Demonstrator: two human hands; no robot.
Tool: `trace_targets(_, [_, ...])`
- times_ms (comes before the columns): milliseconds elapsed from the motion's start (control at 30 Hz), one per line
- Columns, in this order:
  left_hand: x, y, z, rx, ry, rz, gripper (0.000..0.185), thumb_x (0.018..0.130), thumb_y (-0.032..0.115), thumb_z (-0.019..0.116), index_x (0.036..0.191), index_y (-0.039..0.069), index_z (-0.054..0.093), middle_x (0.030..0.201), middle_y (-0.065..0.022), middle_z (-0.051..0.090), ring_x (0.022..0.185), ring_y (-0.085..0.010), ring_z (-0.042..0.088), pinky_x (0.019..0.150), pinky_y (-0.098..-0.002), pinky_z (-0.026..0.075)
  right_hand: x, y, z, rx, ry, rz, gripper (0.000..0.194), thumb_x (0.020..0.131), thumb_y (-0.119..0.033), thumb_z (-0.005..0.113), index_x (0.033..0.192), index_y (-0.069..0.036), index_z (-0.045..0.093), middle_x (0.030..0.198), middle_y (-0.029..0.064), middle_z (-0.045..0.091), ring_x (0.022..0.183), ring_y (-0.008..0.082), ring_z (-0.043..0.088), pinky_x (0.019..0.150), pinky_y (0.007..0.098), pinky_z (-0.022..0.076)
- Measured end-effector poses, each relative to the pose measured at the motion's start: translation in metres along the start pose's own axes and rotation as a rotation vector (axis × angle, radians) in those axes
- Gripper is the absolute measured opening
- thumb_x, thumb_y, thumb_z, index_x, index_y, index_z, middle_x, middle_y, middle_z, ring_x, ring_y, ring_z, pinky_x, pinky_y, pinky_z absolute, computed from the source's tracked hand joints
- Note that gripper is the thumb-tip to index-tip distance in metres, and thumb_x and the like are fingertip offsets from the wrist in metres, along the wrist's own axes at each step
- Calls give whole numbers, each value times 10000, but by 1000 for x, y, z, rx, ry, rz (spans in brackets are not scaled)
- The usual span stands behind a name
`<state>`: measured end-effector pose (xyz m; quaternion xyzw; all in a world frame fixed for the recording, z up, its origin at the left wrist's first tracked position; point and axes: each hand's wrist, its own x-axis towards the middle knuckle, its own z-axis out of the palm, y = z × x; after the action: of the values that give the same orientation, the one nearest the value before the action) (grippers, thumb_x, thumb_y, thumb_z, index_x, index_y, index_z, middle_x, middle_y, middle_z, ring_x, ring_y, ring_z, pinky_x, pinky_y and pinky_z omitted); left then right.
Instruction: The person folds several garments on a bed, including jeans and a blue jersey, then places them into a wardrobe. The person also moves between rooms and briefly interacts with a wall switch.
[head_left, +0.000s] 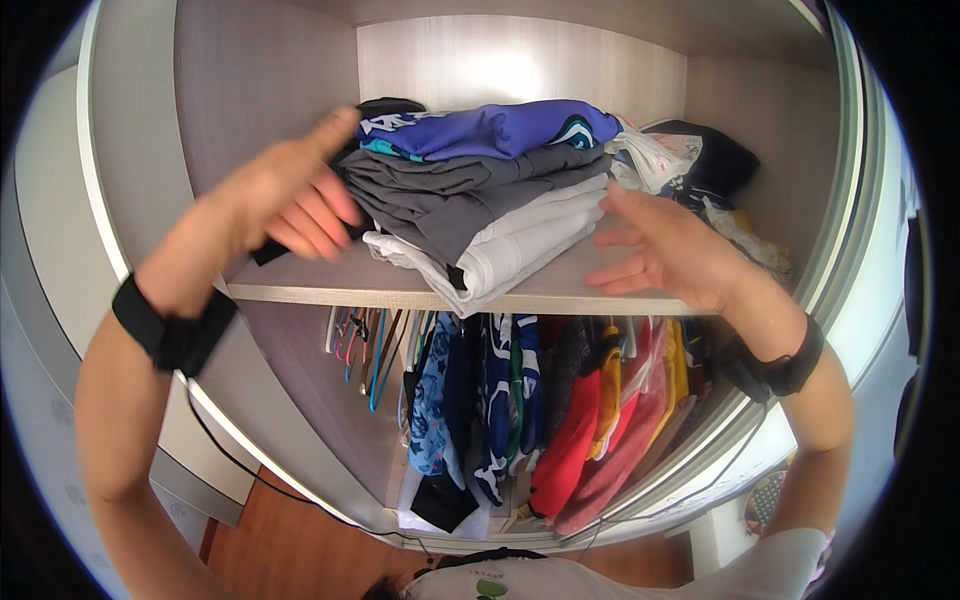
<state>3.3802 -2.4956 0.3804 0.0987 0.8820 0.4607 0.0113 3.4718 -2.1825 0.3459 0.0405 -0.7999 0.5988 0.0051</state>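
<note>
On the wardrobe shelf (540, 300) lies a stack of folded clothes: a purple garment with white and teal print (495, 131) on top, a dark grey garment (442, 195) beneath it, and white folded cloth (517, 240) at the bottom. My left hand (300, 191), blurred, is at the stack's left side with its fingers apart. To the right of the stack is my right hand (656, 240), its fingers spread and holding nothing. Whether either hand touches the cloth is unclear.
Crumpled white cloth (652, 157) and a dark garment (720, 161) lie at the shelf's right. Below the shelf hang clothes (577, 435) and several hangers (382, 360). Black bands with thin cables (247, 469) are on both wrists. The wardrobe's side panel (262, 97) stands at left.
</note>
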Motion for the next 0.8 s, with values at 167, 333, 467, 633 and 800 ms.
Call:
trace_targets(167, [78, -2, -43, -301, -23, 72, 628, 903, 586, 334, 876, 7, 575, 754, -139, 627, 662, -222, 627, 638, -376, 538, 17, -3, 9, 281, -13, 73, 911, 829, -594, 510, 1379, 9, 105, 1370, 348, 187, 939, 438, 594, 809, 467, 512])
trace_targets(333, [119, 2, 11, -500, -285, 53, 549, 941, 477, 350, 1202, 11, 478, 1085, -185, 595, 961, -248, 608, 889, -369, 491, 16, -10, 30, 300, -33, 95, 945, 817, -638, 482, 1443, -149, -30, 1417, 345, 35, 928, 388, 600, 776, 458, 519])
trace_targets(467, [100, -4, 28, -623, -400, 54, 498, 940, 434, 364, 1156, 6, 495, 1071, -175, 591, 946, -236, 604, 867, -359, 493, 18, -5, 27, 344, -5, 83, 946, 814, -651, 471, 1441, -143, -24, 1406, 358, 54, 947, 406, 587, 755, 468, 519])
trace_targets(633, [78, -12, 27, -710, -558, 75, 436, 939, 381, 381, 1099, -2, 515, 1054, -163, 585, 927, -222, 598, 841, -346, 496, 33, -3, 5, 402, -164, 72, 993, 779, -742, 385, 1436, -120, -24, 1399, 371, 85, 1007, 478, 544, 862, 548, 434])
trace_targets(800, [70, -2, 38, -761, -745, 154, 378, 937, 328, 398, 1041, -9, 535, 1036, -150, 580, 908, -208, 592, 814, -334, 499, 33, -5, -9, 396, -186, 33, 1035, 734, -812, 317, 1439, -108, 35, 1385, 346, 217, 1067, 564, 459, 913, 647, 318])
